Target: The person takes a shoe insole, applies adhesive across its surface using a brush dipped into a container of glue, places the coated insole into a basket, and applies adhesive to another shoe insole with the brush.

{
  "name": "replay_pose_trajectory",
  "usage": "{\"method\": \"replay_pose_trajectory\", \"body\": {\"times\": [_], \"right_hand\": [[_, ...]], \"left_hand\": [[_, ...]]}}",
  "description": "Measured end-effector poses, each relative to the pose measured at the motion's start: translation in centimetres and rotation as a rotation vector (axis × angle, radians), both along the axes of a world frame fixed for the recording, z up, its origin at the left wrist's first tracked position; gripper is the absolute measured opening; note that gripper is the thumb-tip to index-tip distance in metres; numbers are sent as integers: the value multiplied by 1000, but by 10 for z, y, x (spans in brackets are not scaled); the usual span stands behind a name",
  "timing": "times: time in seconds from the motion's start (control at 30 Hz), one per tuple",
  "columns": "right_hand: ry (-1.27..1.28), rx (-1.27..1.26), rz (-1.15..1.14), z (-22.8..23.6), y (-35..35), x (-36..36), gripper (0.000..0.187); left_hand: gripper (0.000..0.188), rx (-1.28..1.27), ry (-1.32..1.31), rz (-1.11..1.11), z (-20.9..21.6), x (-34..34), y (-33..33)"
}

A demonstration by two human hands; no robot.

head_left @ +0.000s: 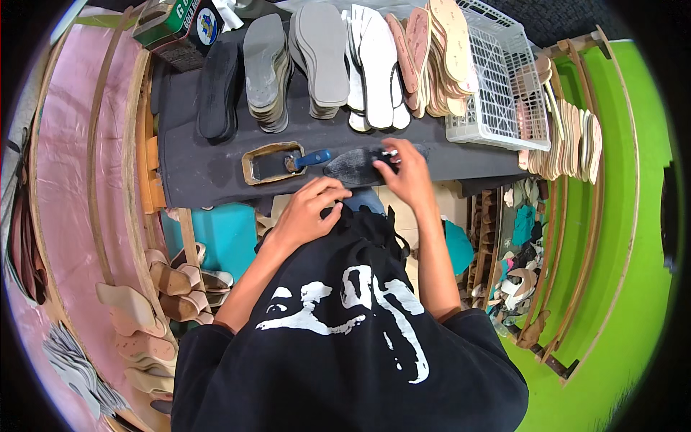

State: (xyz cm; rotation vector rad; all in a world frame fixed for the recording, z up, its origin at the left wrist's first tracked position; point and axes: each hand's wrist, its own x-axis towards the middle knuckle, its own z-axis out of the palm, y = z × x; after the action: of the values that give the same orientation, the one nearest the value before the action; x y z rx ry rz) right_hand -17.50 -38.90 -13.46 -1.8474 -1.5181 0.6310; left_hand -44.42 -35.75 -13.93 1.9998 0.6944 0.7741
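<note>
A dark, shoe-shaped sole piece [348, 167] with whitish smears lies flat near the front edge of the dark work table. My right hand [407, 173] is over its right part, thumb and fingers pinched around something small, dark and white that I cannot make out. Close to the near edge of the piece hovers my left hand [314, 209], its fingers loosely bent and apart with nothing visible in them. Left of the piece stands a cut-open box-like tray [252, 177] with dark contents, and a blue-handled brush [311, 158] rests across its rim.
Along the back of the table [183, 169] stand stacks of black soles [218, 90], grey soles [320, 54], white soles [378, 72] and beige insoles [450, 43]. A white plastic basket [497, 79] sits at the right, a green tin [180, 32] at the back left. Wooden racks flank both sides.
</note>
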Motion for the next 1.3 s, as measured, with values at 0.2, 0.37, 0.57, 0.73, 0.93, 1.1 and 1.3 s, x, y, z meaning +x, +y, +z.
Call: {"method": "replay_pose_trajectory", "body": {"times": [0.2,0.37,0.57,0.73,0.93,1.1,1.3], "right_hand": [[-312,-19,90,-11,-4,84,56],[-306,-17,170,-21,-6,122,74],[-268,-72,334,-23,-11,138,79],[-259,-32,410,-29,-11,141,77],[-223,-52,393,-24,-12,141,75],[197,-132,268,-8,-15,146,71],[346,-261,105,13,-40,165,67]], "left_hand": [[70,99,441,281,-27,41,-6],[101,5,651,454,-36,77,-18],[96,40,682,561,-44,92,-19],[94,67,603,621,-49,94,-20],[90,79,434,649,-52,106,-31],[85,103,428,670,-43,110,-37],[87,-112,444,456,-8,120,-28]]}}
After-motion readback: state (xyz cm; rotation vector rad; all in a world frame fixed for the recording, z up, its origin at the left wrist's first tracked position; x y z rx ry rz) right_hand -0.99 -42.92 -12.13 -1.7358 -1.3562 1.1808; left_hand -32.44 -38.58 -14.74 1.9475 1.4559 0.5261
